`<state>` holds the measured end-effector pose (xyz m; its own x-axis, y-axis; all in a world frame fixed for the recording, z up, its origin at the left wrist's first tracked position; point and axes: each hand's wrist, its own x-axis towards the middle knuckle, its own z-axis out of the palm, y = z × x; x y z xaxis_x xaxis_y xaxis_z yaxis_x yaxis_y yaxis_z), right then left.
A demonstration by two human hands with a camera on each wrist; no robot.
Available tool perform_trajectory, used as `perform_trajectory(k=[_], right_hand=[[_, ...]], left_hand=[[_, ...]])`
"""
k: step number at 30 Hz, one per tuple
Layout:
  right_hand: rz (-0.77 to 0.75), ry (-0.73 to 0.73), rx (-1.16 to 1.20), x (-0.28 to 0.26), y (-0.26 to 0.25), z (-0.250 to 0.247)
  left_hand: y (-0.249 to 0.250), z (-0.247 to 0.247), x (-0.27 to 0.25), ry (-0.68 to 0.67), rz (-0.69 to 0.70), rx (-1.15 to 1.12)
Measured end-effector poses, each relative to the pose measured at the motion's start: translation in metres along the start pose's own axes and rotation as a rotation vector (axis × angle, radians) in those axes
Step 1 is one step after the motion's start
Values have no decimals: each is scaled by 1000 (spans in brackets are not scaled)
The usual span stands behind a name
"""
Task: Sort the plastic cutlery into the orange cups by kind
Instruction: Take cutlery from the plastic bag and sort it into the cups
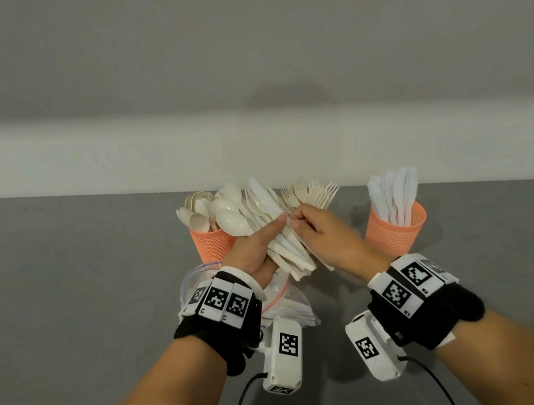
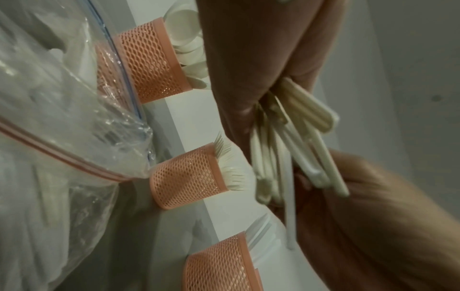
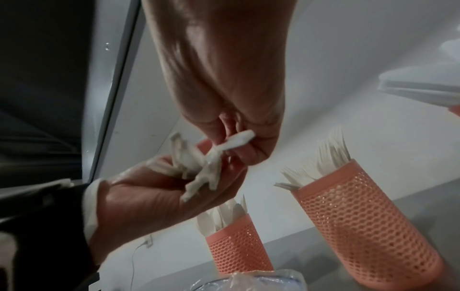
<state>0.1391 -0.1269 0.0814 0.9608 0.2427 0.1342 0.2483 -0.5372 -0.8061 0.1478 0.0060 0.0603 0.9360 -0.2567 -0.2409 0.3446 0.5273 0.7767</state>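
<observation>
My left hand [image 1: 260, 248] grips a fanned bundle of mixed white and cream cutlery [image 1: 272, 222], spoons, knives and forks together, with the handles [image 2: 286, 149] pointing down. My right hand [image 1: 298, 223] pinches one white handle [image 3: 236, 140] at the bundle's right edge. Three orange mesh cups stand behind. The left cup [image 1: 213, 245] holds spoons and the right cup [image 1: 394, 231] holds knives. The middle cup [image 2: 186, 177] holds forks [image 1: 313, 195] and is hidden by my hands in the head view.
A clear zip bag [image 1: 287, 300] with more cutlery lies on the grey table [image 1: 82, 299] under my left wrist, close in front of the cups. A white wall ledge [image 1: 78, 154] runs right behind the cups. Cables trail from both wrist cameras.
</observation>
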Motion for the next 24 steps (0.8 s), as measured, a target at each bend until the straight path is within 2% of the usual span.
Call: perform_trajectory(k=[4, 7, 11, 20, 24], right_hand=[[-46, 78, -78, -2, -1, 1], [-87, 133, -19, -5, -4, -1], [-76, 20, 124, -8, -4, 4], [-82, -53, 10, -8, 3, -1], [-131, -91, -48, -8, -1, 0]], left_hand=[[0, 3, 2, -34, 5, -11], [2, 0, 3, -29, -8, -36], [6, 1, 0, -62, 1, -65], [5, -2, -5, -191, -121, -102], [3, -2, -5, -183, -100, -82]])
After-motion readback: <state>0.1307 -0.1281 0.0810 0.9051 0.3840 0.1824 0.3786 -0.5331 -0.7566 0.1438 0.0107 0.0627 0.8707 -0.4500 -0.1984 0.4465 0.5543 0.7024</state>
